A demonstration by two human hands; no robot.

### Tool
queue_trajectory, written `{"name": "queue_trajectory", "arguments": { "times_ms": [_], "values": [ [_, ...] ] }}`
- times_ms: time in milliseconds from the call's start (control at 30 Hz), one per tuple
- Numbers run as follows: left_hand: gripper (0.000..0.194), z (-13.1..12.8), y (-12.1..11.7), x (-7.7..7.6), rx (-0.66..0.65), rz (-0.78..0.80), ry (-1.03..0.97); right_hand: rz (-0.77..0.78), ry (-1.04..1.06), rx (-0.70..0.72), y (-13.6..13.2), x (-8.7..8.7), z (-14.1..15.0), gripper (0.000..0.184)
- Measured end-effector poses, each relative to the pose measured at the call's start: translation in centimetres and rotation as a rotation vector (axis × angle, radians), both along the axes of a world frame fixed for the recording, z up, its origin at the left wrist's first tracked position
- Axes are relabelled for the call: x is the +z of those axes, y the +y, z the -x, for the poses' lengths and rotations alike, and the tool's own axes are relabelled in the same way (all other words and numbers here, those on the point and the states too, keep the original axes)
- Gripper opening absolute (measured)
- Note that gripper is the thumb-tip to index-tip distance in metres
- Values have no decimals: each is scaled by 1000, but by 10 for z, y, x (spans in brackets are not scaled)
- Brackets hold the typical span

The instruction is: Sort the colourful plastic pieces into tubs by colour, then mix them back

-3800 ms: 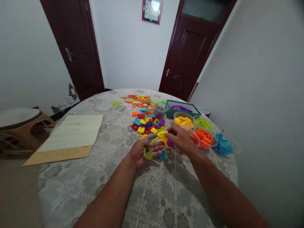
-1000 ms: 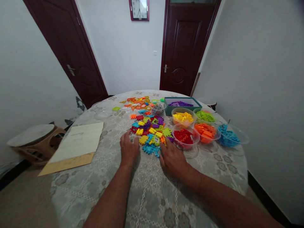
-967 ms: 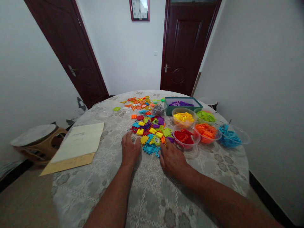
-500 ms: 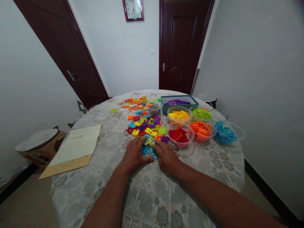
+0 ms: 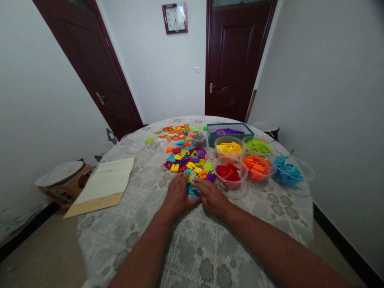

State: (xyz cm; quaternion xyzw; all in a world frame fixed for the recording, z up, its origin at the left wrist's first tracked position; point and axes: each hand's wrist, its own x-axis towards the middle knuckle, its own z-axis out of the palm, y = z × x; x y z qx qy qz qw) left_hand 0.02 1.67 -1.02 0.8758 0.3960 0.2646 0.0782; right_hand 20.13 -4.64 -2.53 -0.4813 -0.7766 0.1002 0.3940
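Between my two hands lie blue plastic building pieces (image 5: 192, 192), with a light green piece (image 5: 192, 178) at their far side. My left hand (image 5: 179, 195) is curved around the left side of them, its fingertips on the pieces and its thumb stretched toward my right hand. From the right, my right hand (image 5: 213, 198) closes in with bent fingers against the same pieces. The hands partly hide what they hold. Just beyond the fingertips spreads a pile of mixed red, yellow, purple, green and blue gear-edged pieces (image 5: 183, 157).
Clear bowls at the right hold red pieces (image 5: 228, 172), yellow pieces (image 5: 229, 148), orange pieces (image 5: 256, 166), green pieces (image 5: 258, 146) and blue pieces (image 5: 286, 170). A green box (image 5: 211, 140) contains purple pieces. Orange pieces (image 5: 177, 133) lie farther back. Papers (image 5: 105, 180) hang over the table's left edge.
The whole view has shifted slightly, with everything a little farther right. My hands have drawn closer together around the blue pieces, covering more of them.
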Motion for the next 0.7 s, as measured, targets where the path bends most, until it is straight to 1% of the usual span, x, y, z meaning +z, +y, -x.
{"name": "queue_trajectory", "arguments": {
  "times_ms": [200, 300, 367, 467, 533, 567, 667, 700],
  "values": [
    [73, 7, 3, 3, -65, -4, -24, -23, 55, 58, -2, 8, 7, 57],
    [59, 10, 7, 7, -83, -18, -79, -40, 82, 66, -5, 13, 14, 56],
    [51, 11, 9, 10, -80, -12, -132, -70, 77, 19, -7, 18, 19, 56],
    [48, 12, 10, 13, -86, 8, -181, -131, 16, -127, -6, 28, 26, 49],
    [53, 11, 8, 14, -85, 7, -174, -143, -41, -240, 2, 37, 29, 44],
    [61, 10, 7, 14, -82, 6, -156, -137, -67, -298, 8, 41, 30, 44],
    [97, 4, 1, 12, -59, 29, -72, -78, -129, -473, 35, 54, 33, 48],
    [106, 3, 0, 11, -42, 44, -46, -51, -144, -527, 45, 57, 34, 49]
  ]
}}
